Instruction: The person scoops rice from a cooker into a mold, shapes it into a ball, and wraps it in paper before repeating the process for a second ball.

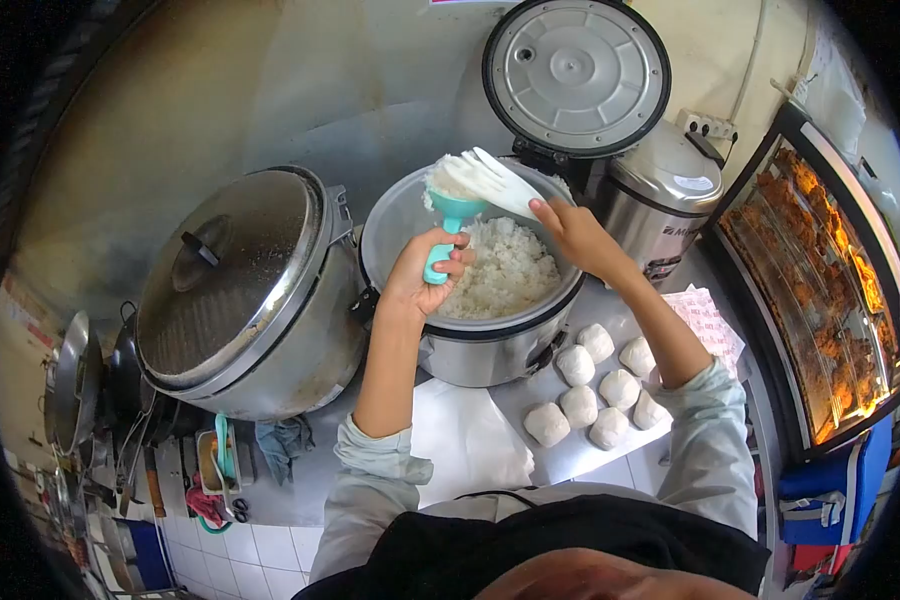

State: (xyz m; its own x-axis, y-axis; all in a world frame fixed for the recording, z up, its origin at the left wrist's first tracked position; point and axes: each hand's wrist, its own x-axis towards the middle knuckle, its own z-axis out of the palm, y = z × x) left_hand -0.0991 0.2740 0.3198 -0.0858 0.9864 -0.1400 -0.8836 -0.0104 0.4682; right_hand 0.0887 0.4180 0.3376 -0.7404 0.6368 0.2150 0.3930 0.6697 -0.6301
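My left hand (426,272) is wrapped round the handle of a teal scoop (456,207), which holds a heap of rice. In my right hand (575,232) is a white rice paddle (502,183), its blade lying against the rice on top of the scoop. Both tools are above the open rice cooker (400,215), where loose white rice (505,270) fills the inside. The cooker's round lid (575,75) stands raised behind it. Several white wrapped bundles (620,389) sit on the counter to the right of the cooker.
A large lidded pot (240,290) stands at left. Behind right is a steel appliance (667,170), with a glass display case of fried food (820,290) beyond. White paper sheets (467,430) lie in front, printed paper (705,322) at right. Pans hang far left.
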